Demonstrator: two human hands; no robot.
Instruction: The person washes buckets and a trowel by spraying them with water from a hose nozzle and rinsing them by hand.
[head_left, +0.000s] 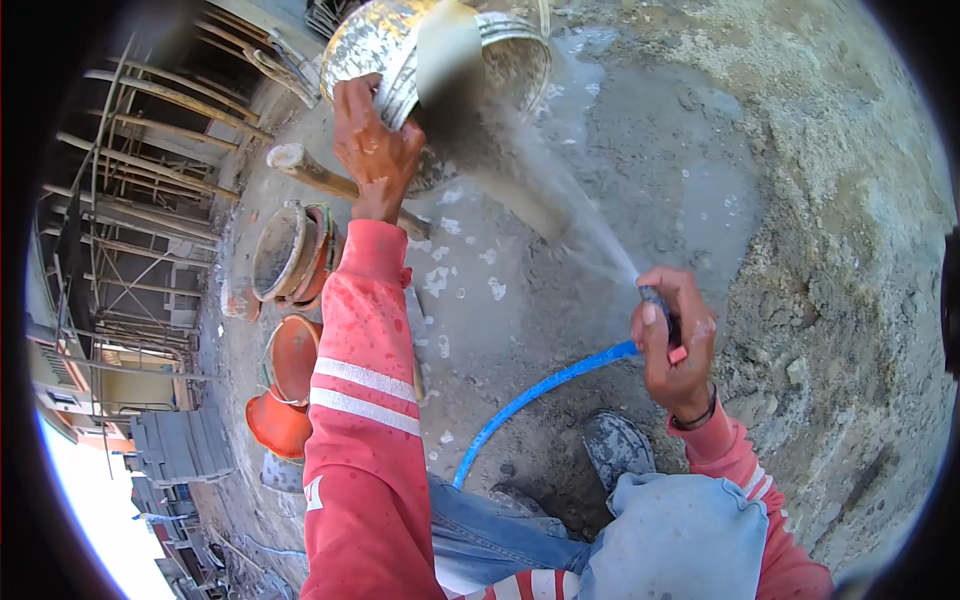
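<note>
My left hand [378, 145] is closed on the rim of a mud-splashed white and yellow bucket [375, 50], which lies tilted with its mouth facing right. In my right hand [675, 335] is the end of a blue hose [545, 385], gripped in bent fingers. A spray of water [590, 210] runs from the hose end up and left to the bucket's mouth. Part of the bucket's opening is blurred. Under the bucket and the spray, the ground [520, 290] is wet and grey.
A wooden pole [325, 178] lies beside my left wrist. Stacked muddy tubs [280, 250] and orange buckets [280, 424] stand at the left. Bamboo scaffolding [150, 150] rises at the far left. Rough sandy ground [840, 200] spreads on the right. My boot [617, 448] shows below the hose.
</note>
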